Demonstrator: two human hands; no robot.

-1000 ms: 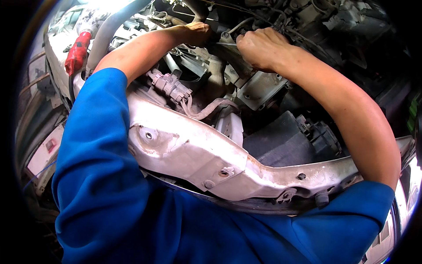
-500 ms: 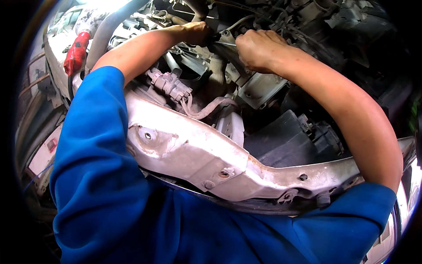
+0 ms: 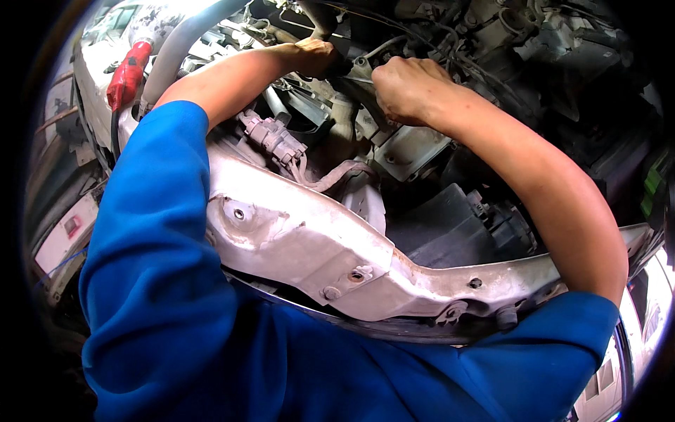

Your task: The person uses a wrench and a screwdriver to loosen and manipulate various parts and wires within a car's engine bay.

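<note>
Both my arms reach over the white front panel into an engine bay. My right hand is a closed fist around one end of a thin, shiny metal tool shaft. The shaft points left, to a dark spot beside my left hand. That hand is bent at the wrist with its fingers curled down among the parts; its fingertips are hidden, and so is whatever they grip. The shaft's far end is lost in shadow, so the tool's kind does not show. Just below lies a pale metal box-like part.
A dusty connector with a wrapped cable sits behind the panel. A black housing stands to its right. At the left, a red lamp-like handle with a black cord is beside a thick grey hose.
The view has shifted slightly. Both hands stay in the same spot among the engine parts, the right one still on the metal shaft, with its forearm a little lower.
</note>
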